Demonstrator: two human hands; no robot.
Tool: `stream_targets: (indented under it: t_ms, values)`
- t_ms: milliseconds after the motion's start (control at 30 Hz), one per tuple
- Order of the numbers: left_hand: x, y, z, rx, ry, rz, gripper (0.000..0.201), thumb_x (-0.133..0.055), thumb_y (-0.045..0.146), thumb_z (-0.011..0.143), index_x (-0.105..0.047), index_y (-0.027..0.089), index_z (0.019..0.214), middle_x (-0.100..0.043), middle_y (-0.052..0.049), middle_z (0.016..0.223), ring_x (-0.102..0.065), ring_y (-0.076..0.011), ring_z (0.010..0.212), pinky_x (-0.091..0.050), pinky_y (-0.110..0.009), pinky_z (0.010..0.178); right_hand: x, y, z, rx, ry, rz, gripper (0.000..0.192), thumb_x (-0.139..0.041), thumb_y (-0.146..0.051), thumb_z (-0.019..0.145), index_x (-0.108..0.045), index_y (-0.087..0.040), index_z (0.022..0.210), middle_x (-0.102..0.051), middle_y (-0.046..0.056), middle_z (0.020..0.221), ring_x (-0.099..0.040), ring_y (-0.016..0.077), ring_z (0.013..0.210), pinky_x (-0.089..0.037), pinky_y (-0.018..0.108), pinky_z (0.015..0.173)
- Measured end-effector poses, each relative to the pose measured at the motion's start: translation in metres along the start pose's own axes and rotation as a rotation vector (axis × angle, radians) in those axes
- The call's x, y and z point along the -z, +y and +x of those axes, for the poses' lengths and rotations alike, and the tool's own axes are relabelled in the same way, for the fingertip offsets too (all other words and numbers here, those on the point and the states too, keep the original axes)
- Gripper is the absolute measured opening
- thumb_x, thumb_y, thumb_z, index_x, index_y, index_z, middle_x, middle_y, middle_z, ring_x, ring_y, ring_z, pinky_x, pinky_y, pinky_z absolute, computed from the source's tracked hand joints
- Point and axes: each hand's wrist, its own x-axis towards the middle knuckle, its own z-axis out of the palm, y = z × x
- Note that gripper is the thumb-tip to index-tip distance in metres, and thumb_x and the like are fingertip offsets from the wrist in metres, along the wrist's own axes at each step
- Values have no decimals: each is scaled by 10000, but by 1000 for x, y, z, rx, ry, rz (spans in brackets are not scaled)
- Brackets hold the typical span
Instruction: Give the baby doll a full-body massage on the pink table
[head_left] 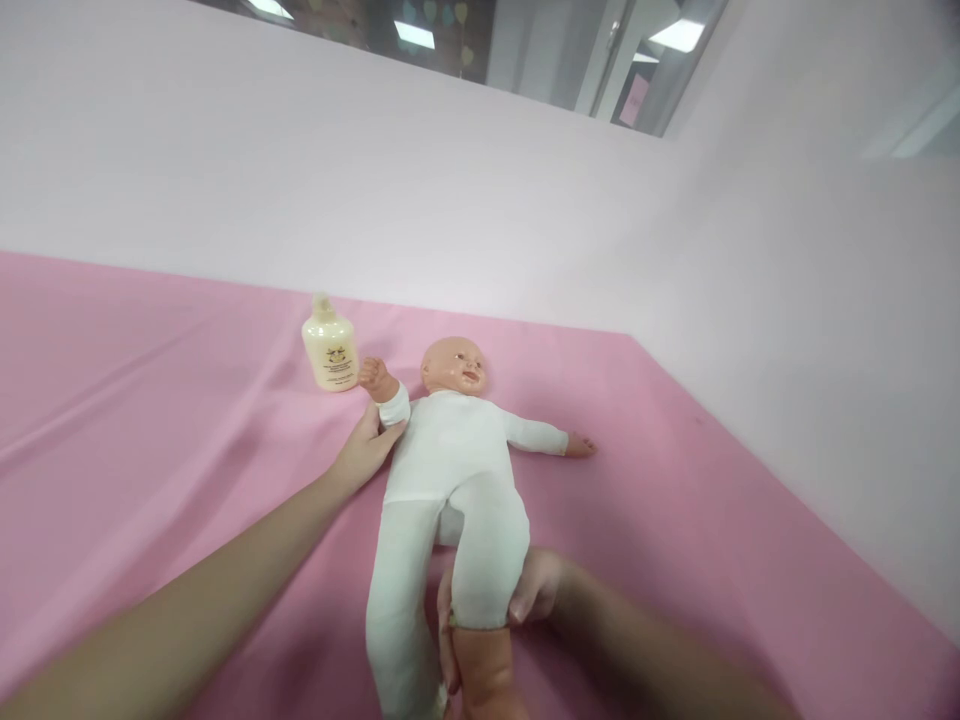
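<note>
Left hand (366,452) was cupped around the doll's (450,470) upper arm, just below the white cuff, fingers curled onto the sleeve. Grasping it lightly, from what I saw, which kept that arm raised with the small fist up. Right hand (525,595) was wrapped around the doll's lower leg where the white trouser leg ended and the bare shin began; thumb on one side, fingers on the other, closed on it. My read: that grip lifted the leg off the sheet, since the knee sat higher than the other leg.

Doll lay on its back in the middle of the pink sheet (150,420), head pointing away from me, feet toward me. Its other arm stretched out flat to the side, hand resting on the sheet, untouched. Other leg lay straight and low.

Cream lotion bottle (330,350) stood upright just beside the raised fist, near but I couldn't tell whether they touched. Neither hand was on it.

Sheet showed long creases running toward the bottle. Pale pink wall (525,200) ran behind and along the right side. Ceiling lights (679,35) were visible over the wall's top edge.
</note>
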Motion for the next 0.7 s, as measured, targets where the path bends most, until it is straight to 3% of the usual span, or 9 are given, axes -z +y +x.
stream_targets:
  t_ms: [133,333,700]
  values:
    - [-1,6,-3,-18,-50,8,541,-681,492,890,-552,194,1323,-702,-116,1307,-658,-328,1231,-515,-495,1085,-17,-12,5,76,52,36,772,-871,-662,437,-694,-138,977,-774,217,1123,-713,376,1146,-529,421,996]
    - [-2,10,-4,-36,-63,15,545,-695,498,871,-577,179,1297,-714,-128,1289,-668,-345,1224,-529,-507,1063,-22,-16,5,147,145,88,830,-834,-618,445,-688,-134,1104,-778,220,1132,-706,408,1127,-513,484,986]
    - [0,4,-1,4,-38,-8,615,-696,518,888,-557,186,1388,-691,-137,1371,-648,-349,1274,-500,-515,1105,-13,-11,1,8,106,-38,873,-941,-661,371,-679,-126,1010,-752,205,1073,-693,381,1150,-527,431,976]
